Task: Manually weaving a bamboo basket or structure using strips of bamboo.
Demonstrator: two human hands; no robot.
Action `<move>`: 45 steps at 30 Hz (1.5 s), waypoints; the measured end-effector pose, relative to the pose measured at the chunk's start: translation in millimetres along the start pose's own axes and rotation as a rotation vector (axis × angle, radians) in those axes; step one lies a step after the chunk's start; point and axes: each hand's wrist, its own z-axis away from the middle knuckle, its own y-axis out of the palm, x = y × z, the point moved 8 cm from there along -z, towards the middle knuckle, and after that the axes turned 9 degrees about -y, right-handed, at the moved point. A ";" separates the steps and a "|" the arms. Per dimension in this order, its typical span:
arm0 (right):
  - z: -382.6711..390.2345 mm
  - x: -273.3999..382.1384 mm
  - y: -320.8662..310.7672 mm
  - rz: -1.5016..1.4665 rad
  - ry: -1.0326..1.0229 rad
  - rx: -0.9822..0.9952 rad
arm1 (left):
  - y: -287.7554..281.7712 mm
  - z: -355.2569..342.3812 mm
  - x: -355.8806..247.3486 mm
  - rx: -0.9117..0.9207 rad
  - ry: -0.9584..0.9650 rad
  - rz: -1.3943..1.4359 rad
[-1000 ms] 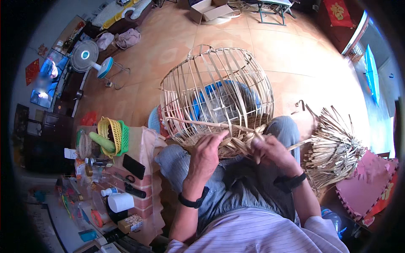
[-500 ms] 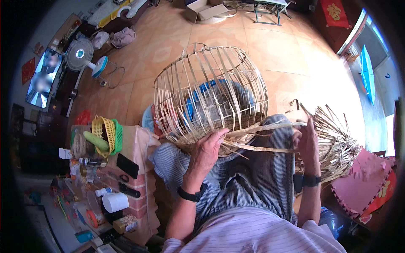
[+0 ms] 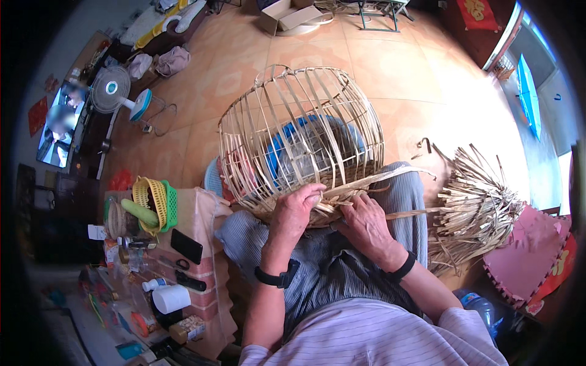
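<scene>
A half-woven basket point(image 3: 299, 131) with an open frame of pale ribs lies on its side across my knees, its denser woven part toward me. My left hand point(image 3: 294, 212) is closed on the woven edge, thumb and fingers pinching the strips there. Right beside it, my right hand point(image 3: 367, 224) has its fingers bent down onto the same edge, pinching a dry leaf strip; the fingertips are partly hidden. Two long strips point(image 3: 400, 175) trail from the weave to the right over my knee. Through the ribs shows a blue basin point(image 3: 278, 149) with something clear in it.
On the right a bundle of dry strips point(image 3: 479, 207) lies by a pink foam mat point(image 3: 528, 253). At left, a cloth-covered table point(image 3: 207, 293) holds a phone point(image 3: 186, 246), a white cup point(image 3: 171, 299), and yellow and green baskets point(image 3: 168, 210). A fan point(image 3: 112, 88) stands beyond.
My right hand has come left from the far ends of the strips to the woven edge beside my left hand. The strips' ends now hang free. My left hand stays at the edge.
</scene>
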 end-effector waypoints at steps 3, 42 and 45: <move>-0.1 2.0 10.2 0.104 -0.048 0.018 | 0.4 -1.7 2.1 0.000 -0.005 0.008; 37.1 -3.3 54.4 -1.937 0.700 0.284 | -3.0 9.7 -6.8 0.240 0.118 -0.098; 33.3 6.7 51.0 -2.136 0.731 0.321 | -3.8 14.9 -11.0 0.212 0.174 -0.071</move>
